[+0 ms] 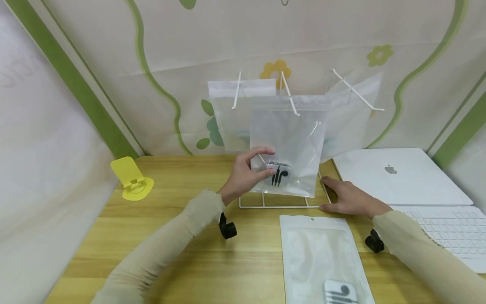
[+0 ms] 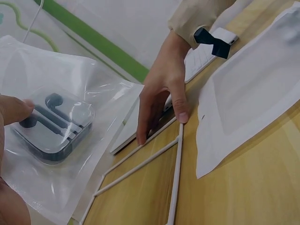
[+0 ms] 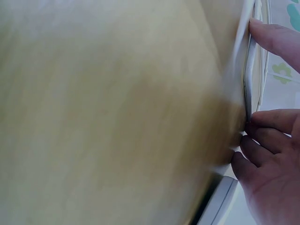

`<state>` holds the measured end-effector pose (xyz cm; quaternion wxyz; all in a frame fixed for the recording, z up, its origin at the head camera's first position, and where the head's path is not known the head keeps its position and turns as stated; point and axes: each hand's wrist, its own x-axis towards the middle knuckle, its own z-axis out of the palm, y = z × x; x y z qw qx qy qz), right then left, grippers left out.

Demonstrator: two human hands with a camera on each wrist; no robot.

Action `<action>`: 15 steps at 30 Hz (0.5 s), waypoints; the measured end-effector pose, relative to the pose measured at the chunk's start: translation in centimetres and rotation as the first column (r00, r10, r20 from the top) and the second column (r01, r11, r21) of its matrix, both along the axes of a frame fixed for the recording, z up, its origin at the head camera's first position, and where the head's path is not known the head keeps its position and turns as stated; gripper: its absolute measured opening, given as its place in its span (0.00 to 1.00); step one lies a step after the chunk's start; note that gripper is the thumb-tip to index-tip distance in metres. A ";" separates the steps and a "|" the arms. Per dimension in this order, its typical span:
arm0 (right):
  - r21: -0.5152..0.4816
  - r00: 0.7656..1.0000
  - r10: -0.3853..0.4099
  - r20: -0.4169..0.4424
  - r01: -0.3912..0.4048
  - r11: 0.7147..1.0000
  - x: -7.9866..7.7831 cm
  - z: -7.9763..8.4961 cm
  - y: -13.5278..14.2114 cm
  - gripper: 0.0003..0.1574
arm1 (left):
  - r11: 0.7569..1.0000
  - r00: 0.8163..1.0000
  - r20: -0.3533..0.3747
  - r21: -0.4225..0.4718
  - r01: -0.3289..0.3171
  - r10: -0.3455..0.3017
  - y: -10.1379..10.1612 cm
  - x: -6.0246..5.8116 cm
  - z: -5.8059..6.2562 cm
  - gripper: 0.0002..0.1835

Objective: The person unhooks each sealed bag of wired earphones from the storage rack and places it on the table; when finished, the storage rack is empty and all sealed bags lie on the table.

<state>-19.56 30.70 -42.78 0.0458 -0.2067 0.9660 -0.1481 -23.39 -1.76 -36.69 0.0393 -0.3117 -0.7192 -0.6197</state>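
A: Earphones, where?

B: Centre of the head frame. Black earphones in a clear earphone case (image 1: 280, 174), low inside a clear zip bag (image 1: 290, 135). Apparently hung by its top from the middle prong (image 1: 290, 95) of a white wire rack (image 1: 281, 207); hence, probably, case sunk towards the bottom.

A: Left grip (image 1: 243, 177)?

B: At the bag's left side, one digit touching the case through the film; same contact at left of the left wrist frame. Pinching or merely touching: cannot tell. Likely there to stop swinging.

A: Right grip (image 1: 351, 198)?

B: Spread, not clenched. Fingertips and thumb against the rack's base, near front corner. Probably bracing a light frame against sliding.

A: Other bags?

B: Behind, a left rear bag (image 1: 231, 122) and a right rear bag (image 1: 353, 122), apparently on separate prongs, perhaps to avoid bunching. Flat on the desk (image 1: 247, 270), lower right of centre: a white-bordered bag (image 1: 311, 261), punched hole towards the rack, second earphone case (image 1: 339, 291) inside.

A: Outlying?

B: Yellow phone stand (image 1: 129, 171), far left, well apart.
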 end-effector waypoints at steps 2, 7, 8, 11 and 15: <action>0.000 1.000 -0.004 0.001 0.004 1.000 0.0 0.0 0.0 0.61 | 1.000 1.000 -0.003 0.000 0.001 -0.001 0.0 0.4 0.0 0.22; -0.004 1.000 -0.007 0.004 0.007 1.000 -0.1 0.1 0.0 0.60 | 1.000 1.000 -0.017 0.015 0.014 -0.014 0.0 1.3 0.5 0.22; -0.010 1.000 -0.007 0.005 0.007 1.000 -0.1 0.1 0.0 0.60 | 1.000 1.000 -0.017 0.019 0.020 -0.019 -0.1 1.5 0.6 0.22; -0.025 1.000 -0.003 0.006 0.003 1.000 -0.1 0.2 0.0 0.59 | 0.999 0.999 0.009 0.032 0.040 -0.040 -0.3 2.4 0.9 0.21; -0.053 1.000 0.018 0.000 -0.018 0.998 -0.1 0.0 0.1 0.58 | 0.997 0.996 0.059 0.036 0.063 -0.065 -0.7 3.9 1.1 0.21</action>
